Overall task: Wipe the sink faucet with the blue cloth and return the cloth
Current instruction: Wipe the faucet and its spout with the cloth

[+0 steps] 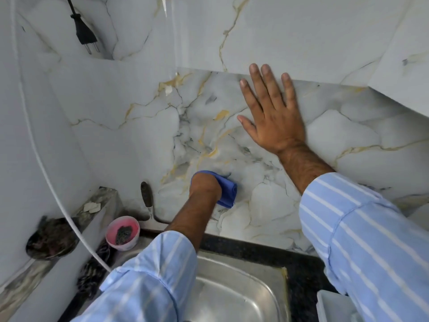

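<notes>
Fingers of your left hand [204, 185] curled out of sight, clutching blue cloth [226, 190] against marble wall above sink [232, 287]. Your right hand [271, 115] flat on wall, fingers [267, 80] spread wide, up and right of cloth. Faucet not visible, likely under your fist. Judged mid-wipe; cloth return left. Cloth bunched, long axis roughly up-down, loose end hanging toward sink.

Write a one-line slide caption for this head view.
Left hand presses the blue cloth to the marble wall above the sink; right hand braces flat.
</notes>
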Demonstrator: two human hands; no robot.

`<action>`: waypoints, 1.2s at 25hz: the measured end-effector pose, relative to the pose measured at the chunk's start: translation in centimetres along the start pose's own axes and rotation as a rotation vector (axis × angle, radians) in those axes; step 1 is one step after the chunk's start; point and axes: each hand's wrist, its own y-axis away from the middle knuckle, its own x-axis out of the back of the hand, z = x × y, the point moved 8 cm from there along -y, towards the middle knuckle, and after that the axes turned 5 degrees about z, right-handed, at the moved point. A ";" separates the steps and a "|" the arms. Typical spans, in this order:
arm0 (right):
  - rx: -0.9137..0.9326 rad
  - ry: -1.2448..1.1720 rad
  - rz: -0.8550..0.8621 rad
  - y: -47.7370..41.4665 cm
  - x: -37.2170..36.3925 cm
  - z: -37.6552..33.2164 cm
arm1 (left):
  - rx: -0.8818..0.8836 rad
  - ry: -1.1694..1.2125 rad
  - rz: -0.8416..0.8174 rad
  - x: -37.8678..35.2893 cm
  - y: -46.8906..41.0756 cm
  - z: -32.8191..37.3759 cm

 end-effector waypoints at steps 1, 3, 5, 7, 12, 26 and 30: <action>-0.001 -0.005 0.001 0.0 -0.2 -0.1 | 0.059 -0.055 -0.089 -0.1 -0.6 -0.5; -0.007 -0.007 0.010 0.1 -0.4 0.0 | -0.046 0.057 -0.349 -0.8 -0.3 -0.8; -0.008 -0.030 0.019 0.2 -0.4 0.1 | -0.088 0.442 -0.538 -0.4 1.0 -1.3; -0.004 -0.035 0.034 0.5 -0.3 -0.1 | -0.065 0.517 -0.611 -0.7 1.1 -1.2; -0.019 -0.057 0.062 0.5 -0.4 0.1 | -0.109 -0.468 -0.379 -3.5 1.6 -0.5; -0.004 -0.031 0.091 0.6 -0.1 0.0 | 0.359 1.029 -0.663 -0.8 0.4 -3.5; -0.005 -0.034 0.097 0.5 -0.1 -0.2 | 0.365 1.121 -0.646 -1.5 0.3 -4.2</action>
